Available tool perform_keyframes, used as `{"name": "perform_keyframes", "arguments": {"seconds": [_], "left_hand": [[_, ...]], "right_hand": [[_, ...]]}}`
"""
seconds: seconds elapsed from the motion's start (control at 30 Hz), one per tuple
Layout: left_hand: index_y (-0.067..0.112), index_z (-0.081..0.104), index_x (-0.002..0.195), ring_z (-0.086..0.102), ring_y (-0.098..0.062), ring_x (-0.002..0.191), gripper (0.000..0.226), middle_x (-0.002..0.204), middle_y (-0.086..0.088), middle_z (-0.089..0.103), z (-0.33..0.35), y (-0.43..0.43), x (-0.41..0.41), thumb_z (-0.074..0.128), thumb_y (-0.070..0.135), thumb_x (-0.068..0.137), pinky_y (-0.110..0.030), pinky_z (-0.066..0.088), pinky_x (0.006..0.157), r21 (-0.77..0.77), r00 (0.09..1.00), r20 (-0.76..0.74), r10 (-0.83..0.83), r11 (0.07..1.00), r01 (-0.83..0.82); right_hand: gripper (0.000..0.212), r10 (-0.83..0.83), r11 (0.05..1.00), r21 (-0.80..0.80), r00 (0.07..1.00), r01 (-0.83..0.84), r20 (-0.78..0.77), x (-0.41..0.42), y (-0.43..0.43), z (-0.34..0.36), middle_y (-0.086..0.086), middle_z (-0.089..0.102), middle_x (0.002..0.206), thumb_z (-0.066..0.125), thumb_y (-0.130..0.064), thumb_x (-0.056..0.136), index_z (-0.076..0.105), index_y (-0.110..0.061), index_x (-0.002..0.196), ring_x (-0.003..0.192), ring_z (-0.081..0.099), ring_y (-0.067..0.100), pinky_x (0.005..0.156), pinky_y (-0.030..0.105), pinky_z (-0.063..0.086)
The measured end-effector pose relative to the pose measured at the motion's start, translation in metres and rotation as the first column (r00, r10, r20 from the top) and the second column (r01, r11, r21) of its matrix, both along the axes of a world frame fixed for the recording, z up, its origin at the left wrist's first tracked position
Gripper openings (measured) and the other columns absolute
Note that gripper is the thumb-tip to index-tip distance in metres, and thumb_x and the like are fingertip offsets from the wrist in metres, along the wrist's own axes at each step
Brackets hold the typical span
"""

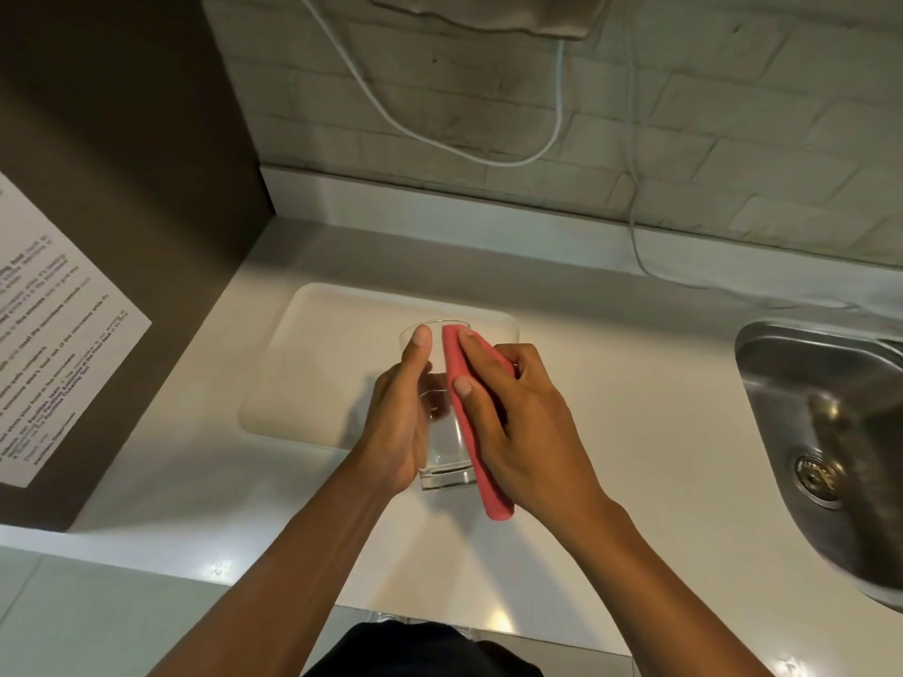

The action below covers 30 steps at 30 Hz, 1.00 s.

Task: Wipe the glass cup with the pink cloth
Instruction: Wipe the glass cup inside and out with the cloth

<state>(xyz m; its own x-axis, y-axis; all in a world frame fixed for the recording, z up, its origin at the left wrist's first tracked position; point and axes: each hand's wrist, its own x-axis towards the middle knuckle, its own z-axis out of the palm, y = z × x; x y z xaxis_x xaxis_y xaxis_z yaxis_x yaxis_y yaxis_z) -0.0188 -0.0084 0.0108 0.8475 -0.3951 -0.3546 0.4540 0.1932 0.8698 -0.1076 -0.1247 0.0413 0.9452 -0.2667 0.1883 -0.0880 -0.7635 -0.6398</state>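
A clear glass cup (445, 454) is held in the air above the white counter, tilted with its mouth pointing away from me. My left hand (398, 417) grips its left side, thumb lying along the wall up to the rim. A pink cloth (476, 461), folded into a long strip, lies pressed along the cup's right side from rim to base. My right hand (513, 412) holds the cloth against the glass, thumb and forefinger on top of it.
A cream tray (317, 364) lies on the counter (635, 432) just beyond the hands. A steel sink (826, 432) is set in at the right. A dark cabinet wall with a printed notice (53, 334) stands left. White cables (488, 153) hang on the tiled wall behind.
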Motion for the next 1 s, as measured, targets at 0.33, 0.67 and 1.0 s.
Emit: {"name": "perform_keyframes", "arguments": {"seconds": [0.33,0.67,1.0], "left_hand": [[0.020,0.074,0.131,0.072,-0.030,0.123,0.073,0.128,-0.015,0.077,-0.001,-0.009,0.000,0.034,0.074,0.102,-0.051,0.053,0.111,0.021,0.995,-0.017,-0.102,0.995,0.102],[0.013,0.081,0.110,0.078,-0.030,0.102,0.079,0.113,-0.021,0.080,0.007,-0.014,-0.007,0.035,0.077,0.099,-0.050,0.065,0.092,-0.013,0.980,-0.197,-0.041,0.999,0.039],[0.012,0.079,0.118,0.074,-0.040,0.118,0.084,0.120,-0.023,0.079,0.006,-0.013,-0.006,0.035,0.080,0.097,-0.056,0.057,0.105,-0.001,0.972,-0.233,-0.012,1.000,0.012]], "right_hand": [[0.055,-0.044,0.991,-0.122,0.998,0.049,0.038,-0.002,0.005,-0.002,-0.005,0.047,0.134,0.030,-0.058,0.104,0.033,-0.039,0.156,0.091,0.058,0.008,0.076,0.013,0.046],[0.050,-0.075,0.995,0.063,0.995,0.071,0.063,0.005,-0.003,-0.001,-0.015,0.042,0.127,0.025,-0.053,0.108,0.026,-0.046,0.157,0.091,0.056,-0.006,0.071,0.001,0.041],[0.048,-0.023,0.996,-0.081,0.997,0.029,0.067,0.006,0.003,0.002,-0.006,0.043,0.138,0.032,-0.046,0.109,0.037,-0.039,0.155,0.096,0.050,0.002,0.075,-0.002,0.033]]}}
